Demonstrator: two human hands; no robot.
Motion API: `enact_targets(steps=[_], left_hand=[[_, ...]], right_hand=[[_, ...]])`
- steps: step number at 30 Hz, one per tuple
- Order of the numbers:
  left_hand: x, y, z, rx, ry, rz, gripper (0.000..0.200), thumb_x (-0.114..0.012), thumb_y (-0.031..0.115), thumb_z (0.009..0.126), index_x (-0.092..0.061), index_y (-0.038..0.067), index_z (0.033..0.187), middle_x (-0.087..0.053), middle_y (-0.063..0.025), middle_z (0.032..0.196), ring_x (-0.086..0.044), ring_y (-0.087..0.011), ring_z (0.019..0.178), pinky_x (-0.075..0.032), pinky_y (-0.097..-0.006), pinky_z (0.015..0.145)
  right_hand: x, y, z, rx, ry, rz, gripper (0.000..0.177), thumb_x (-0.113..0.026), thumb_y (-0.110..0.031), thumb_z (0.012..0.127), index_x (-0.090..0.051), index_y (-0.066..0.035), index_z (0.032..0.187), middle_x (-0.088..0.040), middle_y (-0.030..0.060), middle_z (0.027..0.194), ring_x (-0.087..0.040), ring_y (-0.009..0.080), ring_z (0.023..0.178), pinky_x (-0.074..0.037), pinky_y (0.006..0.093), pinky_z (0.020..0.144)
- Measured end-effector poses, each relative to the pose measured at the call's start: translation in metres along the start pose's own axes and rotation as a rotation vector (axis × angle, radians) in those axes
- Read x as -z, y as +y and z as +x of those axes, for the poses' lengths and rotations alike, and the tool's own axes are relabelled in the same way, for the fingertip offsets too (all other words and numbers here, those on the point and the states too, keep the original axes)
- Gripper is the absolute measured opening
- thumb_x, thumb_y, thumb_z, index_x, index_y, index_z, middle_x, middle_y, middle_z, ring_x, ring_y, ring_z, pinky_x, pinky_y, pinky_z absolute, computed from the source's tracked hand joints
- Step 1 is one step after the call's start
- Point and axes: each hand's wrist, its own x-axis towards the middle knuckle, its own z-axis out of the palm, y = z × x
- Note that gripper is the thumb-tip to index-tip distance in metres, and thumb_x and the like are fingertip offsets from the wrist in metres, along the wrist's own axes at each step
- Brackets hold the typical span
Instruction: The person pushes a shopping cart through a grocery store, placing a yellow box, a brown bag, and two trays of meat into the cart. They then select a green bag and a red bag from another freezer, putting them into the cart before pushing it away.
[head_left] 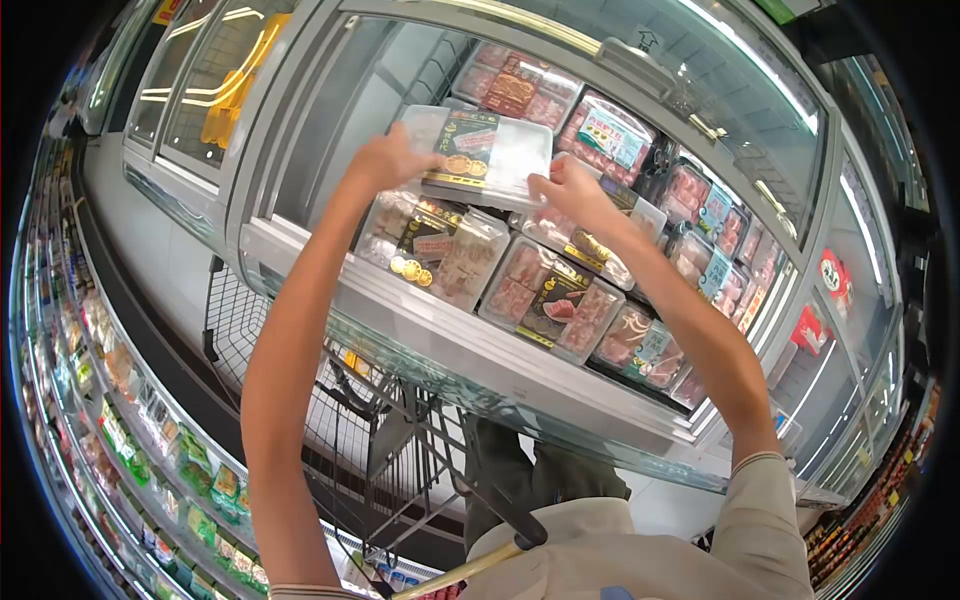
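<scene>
A flat plastic meat tray with a black printed sleeve (468, 140) is held up between my two hands, tilted, over the open chest freezer (400, 300). My left hand (388, 160) grips its left end, thumb across the top. My right hand (572, 188) pinches its lower right corner. What lies inside this tray is hard to make out. Just below it sits a pack of sliced meat with a black label (432, 250), and beside that another black-labelled pack (555, 300). Part of a further pack (590, 245) shows under my right forearm.
More meat packs with light blue labels (612, 135) fill the freezer's back and right side. A sliding glass lid (690, 70) covers the far part. A wire shopping cart (400, 480) stands against the freezer's front. Shelves of packaged goods (140, 440) run along the left.
</scene>
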Motion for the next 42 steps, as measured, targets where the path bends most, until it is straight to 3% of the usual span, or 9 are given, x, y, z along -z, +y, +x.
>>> enact_targets(steps=[2, 12, 18, 21, 25, 28, 31, 37, 42], left_hand=[[-0.029, -0.027, 0.075, 0.028, -0.084, -0.005, 0.103, -0.079, 0.063, 0.074, -0.050, -0.005, 0.145, -0.064, -0.0309, 0.132, -0.062, -0.0434, 0.125, -0.051, -0.0460, 0.105], [-0.097, -0.045, 0.143, -0.011, 0.018, -0.208, 0.099, -0.091, 0.033, 0.068, -0.045, -0.001, 0.149, -0.064, -0.0222, 0.135, -0.064, -0.0291, 0.123, -0.052, -0.0390, 0.103], [-0.052, 0.015, 0.088, -0.210, -0.140, 0.098, 0.082, -0.084, 0.024, 0.071, -0.053, -0.005, 0.141, -0.061, -0.0285, 0.138, -0.058, -0.0417, 0.129, -0.048, -0.0439, 0.109], [-0.037, 0.026, 0.010, -0.587, 0.369, -0.016, 0.050, -0.071, 0.016, 0.090, -0.061, 0.004, 0.137, -0.064, -0.0187, 0.136, -0.057, -0.0374, 0.129, -0.044, -0.0448, 0.112], [0.031, 0.044, -0.189, -0.720, 0.865, -0.307, 0.035, -0.075, 0.006, 0.083, -0.068, 0.008, 0.117, -0.066, -0.0116, 0.120, -0.061, -0.0334, 0.111, -0.052, -0.0415, 0.091], [0.012, -0.043, -0.285, -0.506, 1.305, -0.175, 0.038, -0.074, 0.001, 0.081, -0.064, 0.005, 0.117, -0.058, -0.0131, 0.124, -0.052, -0.0290, 0.116, -0.048, -0.0367, 0.090], [-0.033, -0.158, -0.328, 0.063, 1.521, -0.173, 0.038, -0.067, 0.004, 0.086, -0.059, 0.003, 0.123, -0.051, -0.0153, 0.121, -0.049, -0.0283, 0.113, -0.044, -0.0412, 0.097], [-0.203, -0.405, -0.360, 0.762, 1.069, -0.423, 0.047, -0.068, 0.017, 0.090, -0.054, -0.002, 0.132, -0.055, -0.0253, 0.125, -0.055, -0.0425, 0.114, -0.047, -0.0491, 0.099], [-0.308, -0.464, -0.353, 0.931, 0.735, -0.498, 0.063, -0.072, 0.035, 0.089, -0.055, -0.007, 0.133, -0.068, -0.0309, 0.117, -0.067, -0.0466, 0.107, -0.054, -0.0509, 0.092]], right_hand=[[-0.017, 0.020, 0.025, -0.005, 0.002, 0.032, 0.044, -0.070, -0.028, 0.096, -0.051, 0.005, 0.119, -0.068, 0.0141, 0.111, -0.071, 0.0180, 0.093, -0.058, 0.0343, 0.072], [-0.068, 0.040, 0.068, -0.083, 0.139, -0.004, 0.086, -0.063, -0.032, 0.093, -0.026, 0.023, 0.147, -0.050, 0.0421, 0.141, -0.050, 0.0473, 0.138, -0.040, 0.0452, 0.115], [-0.074, 0.025, 0.056, 0.008, 0.131, 0.081, 0.088, -0.061, -0.039, 0.096, -0.025, 0.020, 0.151, -0.051, 0.0378, 0.145, -0.050, 0.0445, 0.140, -0.039, 0.0469, 0.116], [-0.076, 0.030, 0.042, 0.123, 0.182, 0.156, 0.078, -0.062, -0.036, 0.100, -0.033, 0.010, 0.155, -0.049, 0.0296, 0.153, -0.051, 0.0321, 0.140, -0.042, 0.0400, 0.113], [-0.080, -0.078, -0.061, 0.370, 0.196, 0.258, 0.042, -0.049, -0.010, 0.108, -0.047, 0.002, 0.149, -0.058, 0.0172, 0.147, -0.059, 0.0257, 0.131, -0.046, 0.0374, 0.110], [-0.122, -0.142, -0.135, 0.607, 0.150, 0.153, 0.027, -0.049, -0.003, 0.106, -0.057, 0.001, 0.132, -0.067, 0.0137, 0.130, -0.064, 0.0166, 0.105, -0.050, 0.0309, 0.094], [-0.207, -0.159, -0.181, 0.866, -0.225, 0.146, 0.026, -0.055, 0.007, 0.096, -0.060, 0.001, 0.120, -0.069, 0.0122, 0.121, -0.066, 0.0166, 0.093, -0.052, 0.0290, 0.086], [-0.452, -0.113, -0.115, 1.059, -0.678, -0.502, 0.040, -0.060, -0.014, 0.095, -0.052, 0.006, 0.129, -0.060, 0.0249, 0.125, -0.058, 0.0415, 0.120, -0.046, 0.0489, 0.106], [-0.597, -0.027, 0.022, 0.408, -0.390, -0.707, 0.058, -0.066, -0.025, 0.091, -0.049, 0.010, 0.135, -0.059, 0.0312, 0.134, -0.060, 0.0482, 0.122, -0.050, 0.0529, 0.104]])
